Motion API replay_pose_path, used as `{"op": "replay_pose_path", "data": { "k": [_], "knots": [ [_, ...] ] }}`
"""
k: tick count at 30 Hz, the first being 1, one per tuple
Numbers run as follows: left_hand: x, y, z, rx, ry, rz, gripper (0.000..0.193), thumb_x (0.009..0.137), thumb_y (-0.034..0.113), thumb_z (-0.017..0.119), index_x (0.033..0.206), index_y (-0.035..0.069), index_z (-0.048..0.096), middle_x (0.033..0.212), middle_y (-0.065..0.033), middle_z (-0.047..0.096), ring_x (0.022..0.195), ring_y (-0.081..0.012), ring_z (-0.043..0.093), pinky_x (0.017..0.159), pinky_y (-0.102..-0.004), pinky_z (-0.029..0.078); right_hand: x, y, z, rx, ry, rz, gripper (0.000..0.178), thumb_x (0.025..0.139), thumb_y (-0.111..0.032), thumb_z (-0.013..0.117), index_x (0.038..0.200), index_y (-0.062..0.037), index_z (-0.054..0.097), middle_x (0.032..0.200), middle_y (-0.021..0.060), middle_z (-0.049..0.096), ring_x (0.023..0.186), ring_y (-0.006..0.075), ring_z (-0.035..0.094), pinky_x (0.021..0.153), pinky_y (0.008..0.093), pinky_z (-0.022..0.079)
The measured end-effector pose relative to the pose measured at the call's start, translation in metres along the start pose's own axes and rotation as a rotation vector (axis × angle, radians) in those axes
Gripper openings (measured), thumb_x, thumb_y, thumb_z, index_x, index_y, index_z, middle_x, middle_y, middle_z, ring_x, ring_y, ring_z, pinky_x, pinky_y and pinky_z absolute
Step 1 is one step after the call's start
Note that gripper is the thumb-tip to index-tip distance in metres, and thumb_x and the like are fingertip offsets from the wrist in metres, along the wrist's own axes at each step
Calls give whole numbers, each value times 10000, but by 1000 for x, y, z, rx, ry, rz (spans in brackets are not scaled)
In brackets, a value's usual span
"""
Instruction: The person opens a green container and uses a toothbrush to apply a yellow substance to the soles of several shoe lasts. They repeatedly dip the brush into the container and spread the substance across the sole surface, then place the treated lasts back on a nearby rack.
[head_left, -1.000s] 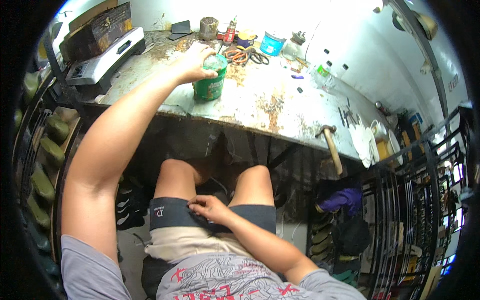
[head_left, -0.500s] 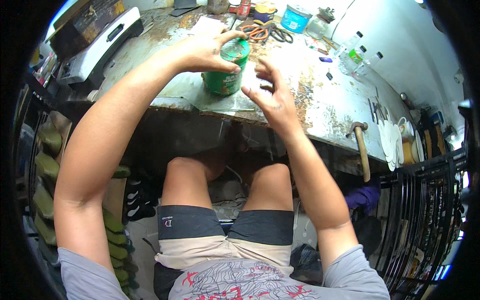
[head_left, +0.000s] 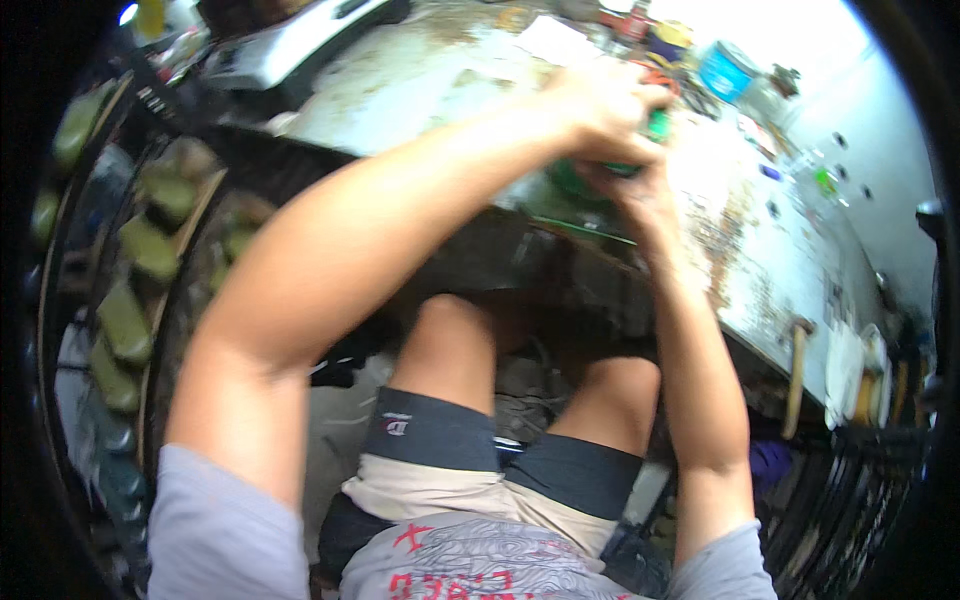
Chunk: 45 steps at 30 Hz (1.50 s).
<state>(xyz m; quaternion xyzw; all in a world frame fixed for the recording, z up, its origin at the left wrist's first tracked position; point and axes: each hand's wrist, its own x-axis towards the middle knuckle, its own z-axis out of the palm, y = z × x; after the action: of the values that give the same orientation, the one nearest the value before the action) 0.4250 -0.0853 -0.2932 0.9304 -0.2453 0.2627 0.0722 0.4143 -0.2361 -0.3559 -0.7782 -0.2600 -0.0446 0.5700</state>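
left hand (head_left: pixel 600 105), right hand (head_left: pixel 640 195), green can (head_left: pixel 575 180) (both gripping)

A cluttered workshop: stained, worn workbench (head_left: pixel 760 250), hammer (head_left: pixel 795 375) at its edge, scattered small containers.

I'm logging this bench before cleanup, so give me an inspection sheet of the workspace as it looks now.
Surface: workbench, pale, stained and rust-spotted.
Job's things: green can at the bench's near edge, gripped by both hands.
Clutter: blue tub, hammer hanging over the edge, small bits by the wall.
Grippers: left hand on top of the can, right hand at its side.
Cables: nothing seen.
Surroundings: dark metal rack on the left, blurred.
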Motion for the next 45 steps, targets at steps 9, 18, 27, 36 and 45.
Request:
{"op": "replay_pose_path", "data": {
  "k": [9,18,27,36,45],
  "knots": [
    [-1,10,-1,-89,-17,-111,653,777,618,678,1283,204,692,1284,-181,636,1199,-344,600,1019,-474,457,4,26,9,-136,157,-124,659,805,-154,828,1381,-6,544,1334,137,624,1203,254,595,1025,393,466],
    [10,13,-3,-97,-198,-156,741,797,647,651,1406,227,618,1476,-173,553,1377,-356,503,1133,-516,376,10,62,-1,-69,169,-133,686,870,-133,800,1457,8,475,1412,147,572,1278,254,555,1107,385,401],
    [37,31,-4,15,-411,-263,667,838,510,623,1425,195,616,1484,-148,552,1395,-372,479,1130,-597,345,6,80,-4,-91,184,-159,701,939,-208,746,1495,45,402,1484,170,513,1351,250,496,1138,383,373],
    [35,30,5,-172,-247,-348,666,797,487,679,1374,156,655,1458,-161,575,1418,-373,450,1157,-575,284,5,75,1,-63,179,-180,690,955,-279,712,1484,50,415,1481,195,512,1351,278,501,1133,390,379],
    [27,33,6,-172,-194,-359,582,782,413,691,1307,162,688,1377,-140,617,1346,-346,498,1084,-527,322,7,78,5,-68,195,-225,621,965,-297,701,1427,55,479,1410,192,576,1298,270,550,1099,398,413]
  ]
}}
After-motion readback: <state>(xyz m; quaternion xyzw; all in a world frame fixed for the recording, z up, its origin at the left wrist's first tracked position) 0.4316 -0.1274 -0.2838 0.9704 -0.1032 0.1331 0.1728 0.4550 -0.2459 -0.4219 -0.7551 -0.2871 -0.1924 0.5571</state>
